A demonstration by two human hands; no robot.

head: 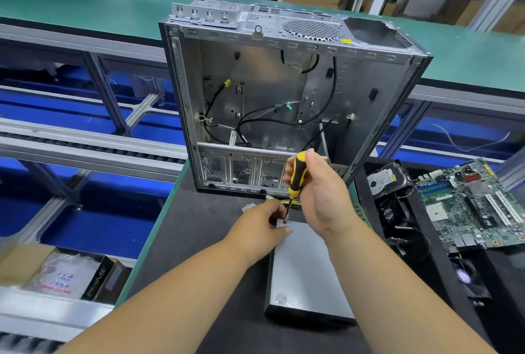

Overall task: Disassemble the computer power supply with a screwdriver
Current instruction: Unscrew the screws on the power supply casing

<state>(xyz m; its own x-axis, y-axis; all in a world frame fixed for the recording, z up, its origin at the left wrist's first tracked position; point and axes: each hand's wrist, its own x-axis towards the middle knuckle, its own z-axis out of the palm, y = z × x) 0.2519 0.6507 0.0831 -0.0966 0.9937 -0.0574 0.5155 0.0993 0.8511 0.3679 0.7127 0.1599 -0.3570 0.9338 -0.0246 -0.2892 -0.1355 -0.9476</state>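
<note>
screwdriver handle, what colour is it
Yellow and black, seen best in the head view: the screwdriver handle is gripped by the right hand.

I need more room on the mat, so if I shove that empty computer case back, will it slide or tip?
The empty computer case stands upright, tall and gutted, so it is probably light and could tip if pushed high. Its loose cables would likely flop.
</note>
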